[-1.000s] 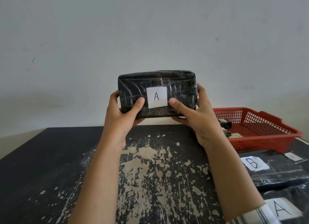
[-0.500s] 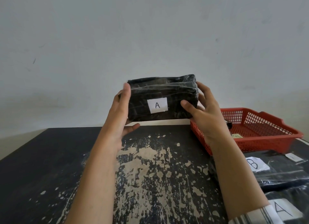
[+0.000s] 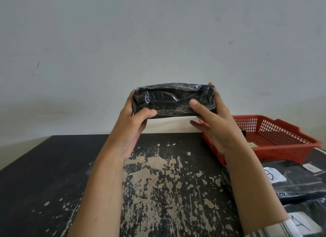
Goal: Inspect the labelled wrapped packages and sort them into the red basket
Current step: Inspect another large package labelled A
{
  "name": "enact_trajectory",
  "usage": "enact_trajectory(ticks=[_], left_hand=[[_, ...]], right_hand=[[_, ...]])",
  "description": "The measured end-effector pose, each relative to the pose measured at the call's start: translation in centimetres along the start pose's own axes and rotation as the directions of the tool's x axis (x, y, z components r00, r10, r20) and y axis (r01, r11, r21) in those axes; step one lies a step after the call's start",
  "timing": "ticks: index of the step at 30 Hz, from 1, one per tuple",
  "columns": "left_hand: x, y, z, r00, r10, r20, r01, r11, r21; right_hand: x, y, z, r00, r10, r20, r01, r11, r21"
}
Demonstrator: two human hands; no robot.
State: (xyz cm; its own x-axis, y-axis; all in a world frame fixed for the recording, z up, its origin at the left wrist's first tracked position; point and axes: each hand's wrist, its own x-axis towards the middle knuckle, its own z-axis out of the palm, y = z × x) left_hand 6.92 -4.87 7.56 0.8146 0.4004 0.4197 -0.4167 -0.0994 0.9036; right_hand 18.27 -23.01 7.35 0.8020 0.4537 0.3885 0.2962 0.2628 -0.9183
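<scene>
A black plastic-wrapped package (image 3: 173, 100) is held up in front of the wall, above the far table edge. My left hand (image 3: 134, 123) grips its left end, thumb on the near face. My right hand (image 3: 213, 120) grips its right end, thumb on the front and fingers behind. No label shows on the side facing me. The red basket (image 3: 275, 139) stands on the table to the right, partly behind my right wrist, with a small dark item and a label inside.
The worn black table (image 3: 158, 183) has peeling paint in the middle. At the right edge lie black wrapped packages, one labelled B (image 3: 275, 175) and one labelled A (image 3: 303, 222). A plain grey wall stands behind the table.
Both hands have turned the package so the A label rolled down out of sight. The package has shifted slightly right and lower.
</scene>
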Motion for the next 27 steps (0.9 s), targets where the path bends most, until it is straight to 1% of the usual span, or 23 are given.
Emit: enact_trajectory(ticks=[2, 8, 11, 14, 17, 20, 24, 27], left_hand=[[0.1, 0.0, 0.0, 1.000, -0.018, -0.016, 0.018, 1.000, 0.017], [0.2, 0.1, 0.2, 0.977, -0.086, -0.193, 0.093, 0.995, 0.030], [0.4, -0.2, 0.1, 0.959, -0.077, -0.274, 0.089, 0.996, 0.029], [0.5, -0.6, 0.0, 0.929, -0.042, -0.369, 0.075, 0.994, 0.074], [0.6, -0.8, 0.0, 0.916, -0.021, -0.401, 0.063, 0.994, 0.091], [0.7, -0.9, -0.2, 0.916, 0.000, -0.400, 0.053, 0.991, 0.121], [0.4, -0.6, 0.3, 0.921, 0.028, -0.388, 0.043, 0.984, 0.175], [0.1, -0.3, 0.8, 0.930, 0.071, -0.360, 0.023, 0.968, 0.251]], right_hand=[[0.3, 0.4, -0.2, 1.000, -0.026, -0.008, 0.026, 1.000, 0.000], [0.3, 0.6, 0.2, 0.993, -0.112, 0.040, 0.114, 0.992, -0.050], [0.0, 0.2, 0.3, 0.990, -0.123, 0.076, 0.129, 0.989, -0.077], [-0.2, -0.1, 0.2, 0.987, -0.115, 0.109, 0.124, 0.989, -0.081], [-0.5, -0.3, 0.3, 0.988, -0.101, 0.118, 0.112, 0.990, -0.088], [-0.5, -0.6, 0.6, 0.996, -0.054, 0.072, 0.058, 0.997, -0.055], [-0.4, -0.2, 1.4, 0.998, -0.015, -0.059, 0.018, 0.998, 0.053], [-0.2, 0.2, 1.7, 0.988, 0.001, -0.151, 0.012, 0.997, 0.080]])
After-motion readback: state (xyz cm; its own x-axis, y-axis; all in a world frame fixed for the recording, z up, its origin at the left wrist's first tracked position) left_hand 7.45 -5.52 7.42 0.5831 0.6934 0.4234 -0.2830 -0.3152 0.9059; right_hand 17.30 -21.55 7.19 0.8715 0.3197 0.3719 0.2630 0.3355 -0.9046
